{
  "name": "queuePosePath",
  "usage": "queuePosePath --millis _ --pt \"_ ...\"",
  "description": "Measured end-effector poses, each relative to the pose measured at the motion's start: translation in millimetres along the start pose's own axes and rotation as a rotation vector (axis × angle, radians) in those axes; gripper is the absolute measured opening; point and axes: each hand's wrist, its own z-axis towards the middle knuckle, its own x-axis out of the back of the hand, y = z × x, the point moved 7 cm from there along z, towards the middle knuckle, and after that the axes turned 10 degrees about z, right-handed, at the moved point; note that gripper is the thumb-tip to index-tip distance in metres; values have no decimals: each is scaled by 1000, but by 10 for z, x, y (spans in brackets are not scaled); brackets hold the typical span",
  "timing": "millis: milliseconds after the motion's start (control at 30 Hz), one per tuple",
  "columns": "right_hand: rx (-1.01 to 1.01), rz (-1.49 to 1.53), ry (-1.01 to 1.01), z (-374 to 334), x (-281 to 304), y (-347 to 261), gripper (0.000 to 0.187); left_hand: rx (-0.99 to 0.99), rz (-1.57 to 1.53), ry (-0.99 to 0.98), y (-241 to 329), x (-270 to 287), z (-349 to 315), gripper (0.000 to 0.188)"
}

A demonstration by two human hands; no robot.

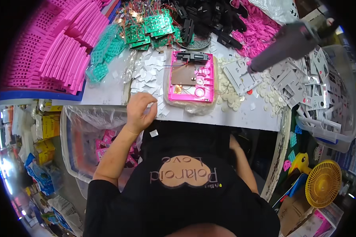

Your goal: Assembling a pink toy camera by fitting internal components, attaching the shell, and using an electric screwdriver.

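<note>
Left hand [139,107] at table [261,118] edge, just left of pink case [191,77]; fingers curled, pinching small white square from white squares pile [150,75]; right hand [234,143] below pink case, under table edge, mostly hidden; cannot tell grip; grey power screwdriver [283,45] hangs right of pink case, above white plates [304,79]

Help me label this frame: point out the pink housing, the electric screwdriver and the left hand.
pink housing [191,94]: head view, lower pink rim.
electric screwdriver [283,47]: head view, grey barrel.
left hand [139,110]: head view, back of hand.
</note>
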Motion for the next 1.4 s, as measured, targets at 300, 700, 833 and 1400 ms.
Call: queuePosePath --millis 300,700,833,1400 --pt "282 -120 -10 -1212 663 -3014 29 -43 194 66 36 -314 960 22" --pt "977 -513 410 -271 409 -4599 44 -190 25 -173 50 -628 882 17" --pt "922 -614 343 -74 268 -4653 53 -168 -6 -190 1 -607 889 19" --pt "1013 -354 132 -419 301 -4882 55 -52 -52 -259 -229 -591 1115 28"
